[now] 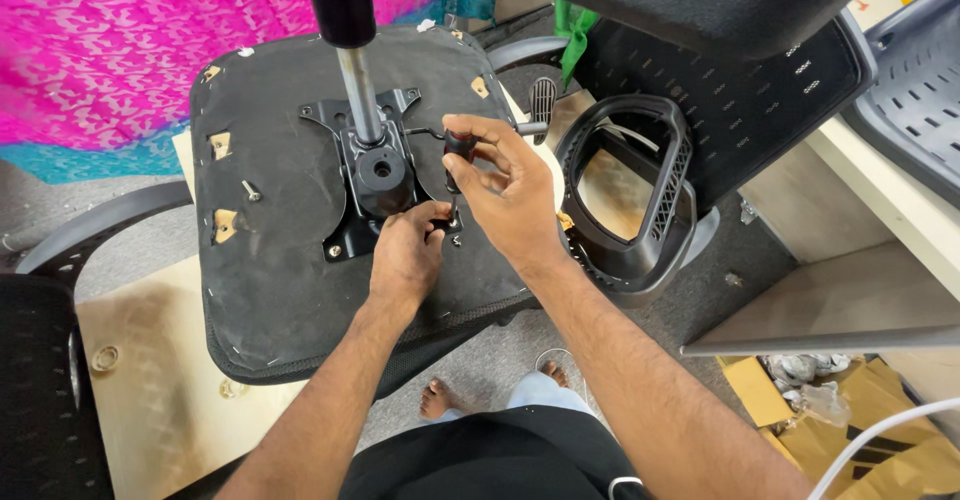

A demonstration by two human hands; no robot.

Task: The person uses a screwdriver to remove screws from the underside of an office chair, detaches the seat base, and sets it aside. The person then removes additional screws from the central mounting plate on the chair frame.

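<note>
Room: grey floor, pink cloth (120,40) upper left.
Seat: upturned chair seat (280,280) mid frame, black metal plate (375,175) on it.
Around: black armrest (640,190) just right, loose bolt (250,191) left.
Right hand (510,195): holds screwdriver (455,165) upright, fingers curled round handle.
Left hand (408,250): pinches screw spot at plate's lower right corner.

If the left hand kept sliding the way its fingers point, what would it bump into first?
Probably the black metal plate bolted under the upturned seat. The left hand points up toward it, fingertips by the screwdriver tip; depth is unclear.
</note>
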